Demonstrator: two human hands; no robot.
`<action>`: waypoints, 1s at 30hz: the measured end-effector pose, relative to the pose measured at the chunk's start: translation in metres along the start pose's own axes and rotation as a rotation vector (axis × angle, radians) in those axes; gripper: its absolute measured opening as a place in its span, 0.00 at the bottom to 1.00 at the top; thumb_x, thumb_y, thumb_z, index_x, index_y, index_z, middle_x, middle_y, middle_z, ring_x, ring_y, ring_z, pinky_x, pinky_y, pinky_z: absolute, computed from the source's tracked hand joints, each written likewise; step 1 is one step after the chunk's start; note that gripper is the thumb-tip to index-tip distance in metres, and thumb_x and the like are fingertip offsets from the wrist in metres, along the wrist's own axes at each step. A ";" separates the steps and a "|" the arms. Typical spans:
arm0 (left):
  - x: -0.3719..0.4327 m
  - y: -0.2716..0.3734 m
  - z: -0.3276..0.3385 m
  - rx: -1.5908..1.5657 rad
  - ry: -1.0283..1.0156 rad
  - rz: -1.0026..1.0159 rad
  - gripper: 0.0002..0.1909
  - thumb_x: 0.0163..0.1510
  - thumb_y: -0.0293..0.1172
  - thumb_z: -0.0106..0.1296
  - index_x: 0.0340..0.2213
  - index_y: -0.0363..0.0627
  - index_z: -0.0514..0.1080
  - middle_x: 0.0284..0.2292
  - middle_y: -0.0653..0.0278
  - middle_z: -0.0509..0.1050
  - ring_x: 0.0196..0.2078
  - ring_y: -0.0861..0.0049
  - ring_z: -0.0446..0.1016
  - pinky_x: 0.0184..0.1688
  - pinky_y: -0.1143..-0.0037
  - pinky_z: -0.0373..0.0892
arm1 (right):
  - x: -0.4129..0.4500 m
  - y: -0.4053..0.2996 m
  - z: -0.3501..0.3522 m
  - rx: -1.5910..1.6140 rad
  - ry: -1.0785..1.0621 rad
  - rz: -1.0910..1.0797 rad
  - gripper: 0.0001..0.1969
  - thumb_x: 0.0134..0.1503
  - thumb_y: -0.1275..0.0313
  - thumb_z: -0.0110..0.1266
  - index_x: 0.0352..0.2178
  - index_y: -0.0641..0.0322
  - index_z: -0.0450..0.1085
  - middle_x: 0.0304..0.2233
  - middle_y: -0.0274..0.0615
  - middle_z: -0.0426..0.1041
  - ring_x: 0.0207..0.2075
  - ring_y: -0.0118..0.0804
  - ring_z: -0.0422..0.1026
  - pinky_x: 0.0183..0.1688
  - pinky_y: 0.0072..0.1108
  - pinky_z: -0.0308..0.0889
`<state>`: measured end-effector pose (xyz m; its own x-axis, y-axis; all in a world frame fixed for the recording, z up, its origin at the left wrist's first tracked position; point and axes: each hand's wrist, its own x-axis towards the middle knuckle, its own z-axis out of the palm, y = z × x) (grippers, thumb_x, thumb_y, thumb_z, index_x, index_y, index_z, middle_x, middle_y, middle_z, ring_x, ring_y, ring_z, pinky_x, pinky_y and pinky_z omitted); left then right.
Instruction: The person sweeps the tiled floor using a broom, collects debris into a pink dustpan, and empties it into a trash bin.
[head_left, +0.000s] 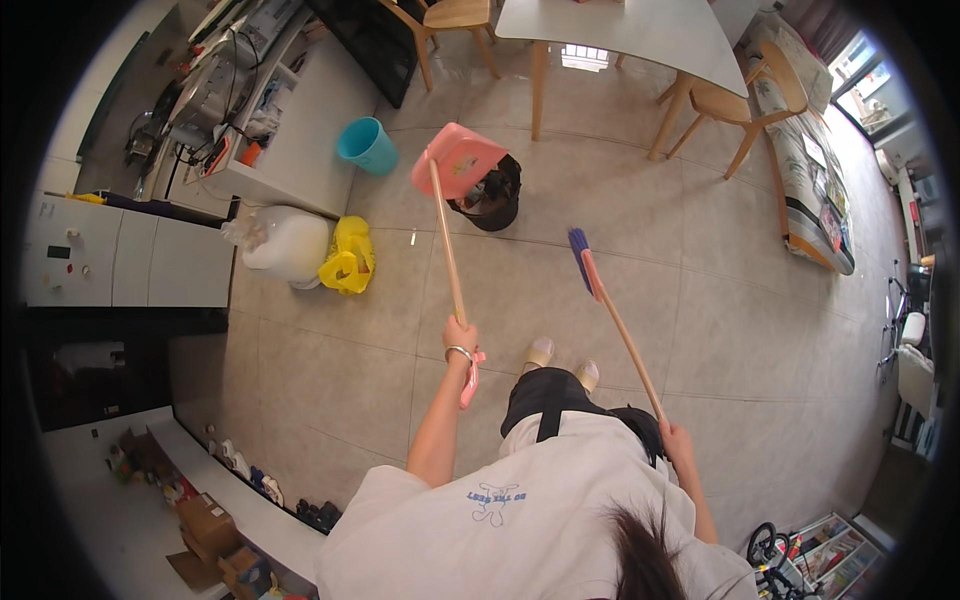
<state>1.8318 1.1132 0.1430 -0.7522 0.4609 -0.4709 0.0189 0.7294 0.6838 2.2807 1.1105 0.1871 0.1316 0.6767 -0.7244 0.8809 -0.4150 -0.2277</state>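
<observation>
My left hand is closed around the handle of a long-handled pink dustpan. The pan is tilted over a black trash bin lined with a dark bag, and it covers part of the bin's mouth. Crumpled waste shows inside the bin. My right hand, down at my side, grips the wooden stick of a broom. The broom has a pink head with blue-purple bristles, angled forward over the tiled floor. Whether the bristles touch the floor I cannot tell.
A turquoise bucket stands left of the bin. Nearer are a yellow plastic bag and a large whitish container beside a white cabinet. A white table with wooden chairs is ahead. A low bed lies at right.
</observation>
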 end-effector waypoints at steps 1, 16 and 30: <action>0.004 -0.001 -0.002 -0.002 -0.010 0.002 0.05 0.37 0.23 0.39 0.21 0.35 0.59 0.11 0.60 0.63 0.09 0.75 0.63 0.09 0.76 0.62 | 0.000 -0.002 -0.001 -0.008 -0.021 0.015 0.26 0.46 0.53 0.34 0.19 0.71 0.65 0.18 0.57 0.65 0.24 0.51 0.66 0.26 0.32 0.60; -0.016 -0.028 -0.032 -0.193 -0.074 -0.021 0.05 0.39 0.26 0.43 0.20 0.38 0.60 0.11 0.66 0.61 0.08 0.82 0.60 0.08 0.81 0.59 | 0.017 0.017 0.017 -0.072 0.067 -0.109 0.25 0.46 0.54 0.36 0.17 0.69 0.64 0.09 0.43 0.63 0.10 0.33 0.63 0.12 0.23 0.57; -0.009 -0.048 -0.048 -0.129 -0.039 0.015 0.04 0.39 0.25 0.41 0.19 0.38 0.59 0.10 0.65 0.61 0.08 0.82 0.60 0.08 0.80 0.58 | -0.015 -0.042 -0.003 -0.128 0.102 -0.148 0.26 0.46 0.52 0.34 0.20 0.68 0.65 0.21 0.58 0.65 0.27 0.54 0.65 0.28 0.33 0.59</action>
<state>1.8063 1.0501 0.1410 -0.7264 0.4923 -0.4796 -0.0568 0.6524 0.7557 2.2435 1.1197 0.2093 0.0363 0.7850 -0.6185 0.9437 -0.2306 -0.2373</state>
